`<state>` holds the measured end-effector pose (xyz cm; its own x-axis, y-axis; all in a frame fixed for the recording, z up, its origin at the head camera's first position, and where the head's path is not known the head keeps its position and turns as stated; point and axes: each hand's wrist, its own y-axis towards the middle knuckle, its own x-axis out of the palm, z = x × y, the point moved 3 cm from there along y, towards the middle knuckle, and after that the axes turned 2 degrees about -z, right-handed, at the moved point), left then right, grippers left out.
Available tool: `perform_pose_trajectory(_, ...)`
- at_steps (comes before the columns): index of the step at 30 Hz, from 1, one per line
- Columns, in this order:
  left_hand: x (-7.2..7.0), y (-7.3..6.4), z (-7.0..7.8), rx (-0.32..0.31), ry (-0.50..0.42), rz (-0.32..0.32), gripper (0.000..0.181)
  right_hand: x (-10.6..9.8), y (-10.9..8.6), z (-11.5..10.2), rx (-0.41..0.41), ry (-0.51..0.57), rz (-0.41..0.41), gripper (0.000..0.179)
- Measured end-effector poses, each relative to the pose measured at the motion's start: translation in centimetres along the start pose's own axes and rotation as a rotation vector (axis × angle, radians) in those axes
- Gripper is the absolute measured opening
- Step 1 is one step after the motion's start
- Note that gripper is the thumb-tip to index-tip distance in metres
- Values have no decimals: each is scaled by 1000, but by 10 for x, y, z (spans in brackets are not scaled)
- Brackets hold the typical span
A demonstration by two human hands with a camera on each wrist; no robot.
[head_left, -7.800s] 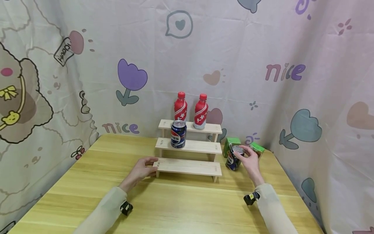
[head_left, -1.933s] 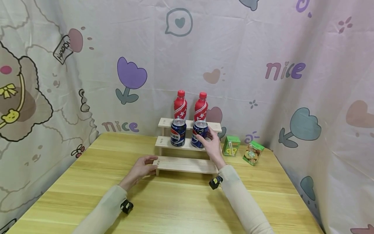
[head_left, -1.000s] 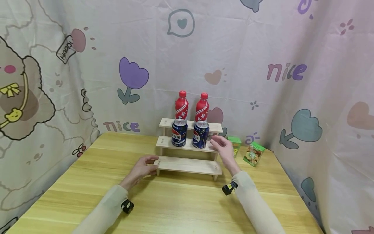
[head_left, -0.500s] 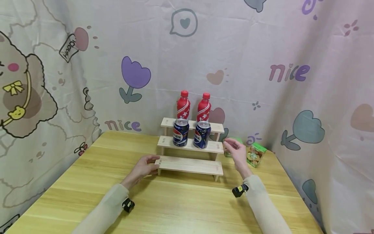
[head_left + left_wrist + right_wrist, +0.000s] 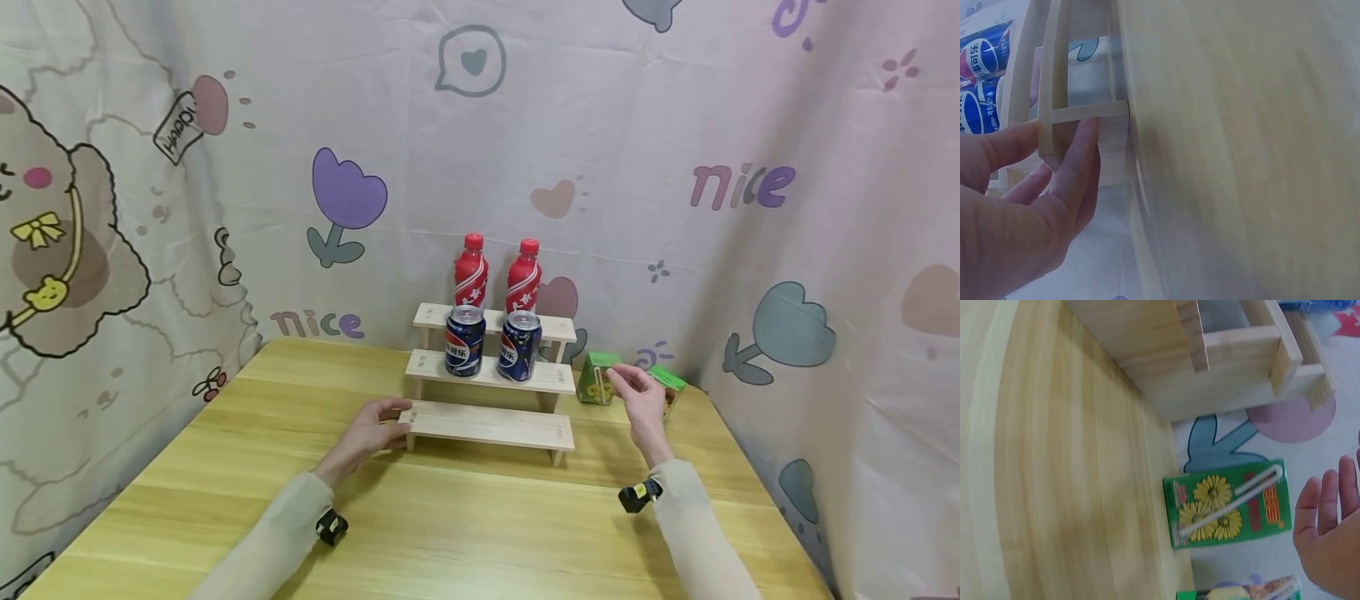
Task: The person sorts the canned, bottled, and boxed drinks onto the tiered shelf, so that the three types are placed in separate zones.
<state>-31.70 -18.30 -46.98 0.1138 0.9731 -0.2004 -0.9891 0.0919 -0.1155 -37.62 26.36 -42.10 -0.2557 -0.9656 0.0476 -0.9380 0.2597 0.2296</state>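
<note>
A three-step wooden display stand (image 5: 487, 425) stands on the table. My left hand (image 5: 369, 435) pinches the left end of its lowest step, thumb on top and fingers at the underside and support, as the left wrist view shows. Two blue cola cans, one on the left (image 5: 465, 343) and one on the right (image 5: 518, 348), stand upright on the middle step. My right hand (image 5: 642, 407) is in the air with nothing in it, near two green juice boxes. The upright box with yellow flowers (image 5: 596, 381) is left of it; the other box (image 5: 670, 385) is partly hidden behind it.
Two red bottles, left (image 5: 471, 273) and right (image 5: 524, 279), stand on the top step behind the cans. A printed curtain (image 5: 420, 150) hangs behind and beside the wooden table (image 5: 465, 533).
The right hand set the second can on the middle step beside the first, let go, and moved right towards the juice boxes. The left hand stays on the stand.
</note>
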Motion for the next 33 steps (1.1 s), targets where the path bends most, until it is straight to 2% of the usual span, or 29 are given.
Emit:
perform_pose_trajectory(7, 3, -4, 1, -6, -2, -6, 45, -21, 0, 4, 26, 40, 55, 37)
perform_pose_trajectory(19, 1, -6, -1, -7, 14, 12, 44, -48, 3, 11, -75, 86, 242, 30)
perform_pose_trajectory(25, 1, -4, -1, -13, 14, 4, 44, -64, 3, 12, -125, 54, 377, 33)
perform_pose_trajectory(29, 0, -2, 0, 10, 15, -10, 46, -70, 5, 15, -106, -2, 437, 34)
perform_pose_trajectory(33, 0, -2, 1, 13, 6, -1, 44, -77, 8, 19, -70, -23, 454, 36)
